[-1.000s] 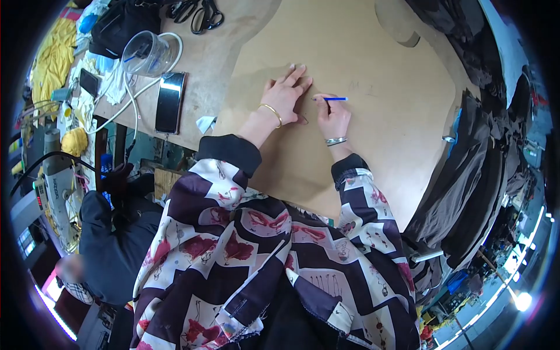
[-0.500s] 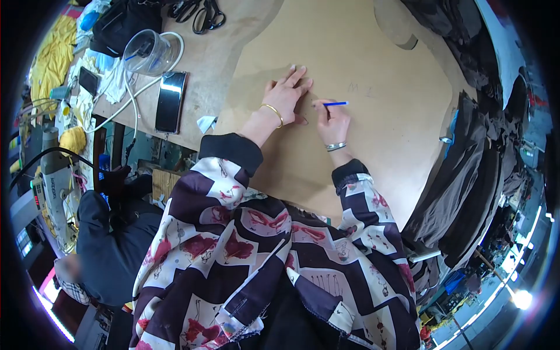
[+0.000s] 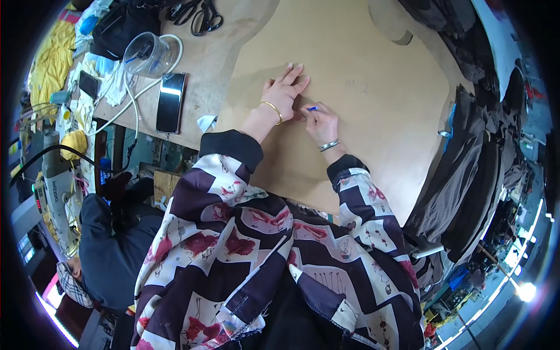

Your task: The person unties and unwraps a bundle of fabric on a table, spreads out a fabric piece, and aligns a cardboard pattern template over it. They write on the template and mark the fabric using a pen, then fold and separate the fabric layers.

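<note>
A large brown cardboard pattern piece [image 3: 373, 134] with curved edges lies across the table under both hands. My left hand [image 3: 283, 96] rests on it, fingers spread, with a gold bangle at the wrist. Just to its right, my right hand [image 3: 322, 124] is closed around a blue pen [image 3: 313, 108], mostly hidden by the fingers. The pen's tip is near my left thumb, by a small curved dark mark. Faint handwriting [image 3: 356, 86] shows on the board to the upper right of the pen.
Left of the board are a phone [image 3: 170, 104], a clear plastic tub [image 3: 150, 53] and a white cable. Black scissors [image 3: 205, 18] lie at the back. Dark fabric [image 3: 466, 175] hangs along the right edge. A person in dark clothes [image 3: 116, 245] sits at lower left beside a sewing machine [image 3: 57, 198].
My right hand has moved left and slightly down with the pen, closer to my left hand. The pen has turned and shows less of its length. My left hand stays nearly in place.
</note>
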Motion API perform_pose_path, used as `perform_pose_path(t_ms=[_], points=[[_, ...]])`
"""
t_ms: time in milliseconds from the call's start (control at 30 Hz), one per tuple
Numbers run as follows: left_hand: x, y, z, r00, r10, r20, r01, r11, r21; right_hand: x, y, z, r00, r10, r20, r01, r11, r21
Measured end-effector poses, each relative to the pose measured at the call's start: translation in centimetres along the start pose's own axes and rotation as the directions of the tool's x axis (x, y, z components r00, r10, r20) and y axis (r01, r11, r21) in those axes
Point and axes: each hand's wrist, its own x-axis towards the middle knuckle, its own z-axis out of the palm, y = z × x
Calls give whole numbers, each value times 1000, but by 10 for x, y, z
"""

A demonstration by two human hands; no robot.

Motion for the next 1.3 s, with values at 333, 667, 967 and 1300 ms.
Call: perform_pose_path(t_ms=[333,667,967,1300], points=[[-32,-10,2,948,3,-320,18,998,64,-85,71,-151,512,746,-426,-511,663,547],[-81,-74,-8,797,-416,-438,403,906,-128,-208,126,-291,304,802,-514,-837,-32,-546],[-80,-70,-1,776,-452,-439,455,884,-106,-198,130,-300,363,771,-523,-868,76,-490],[-76,-72,4,750,-486,-449,471,869,-153,-113,29,-348,529,731,-430,-835,358,-418]])
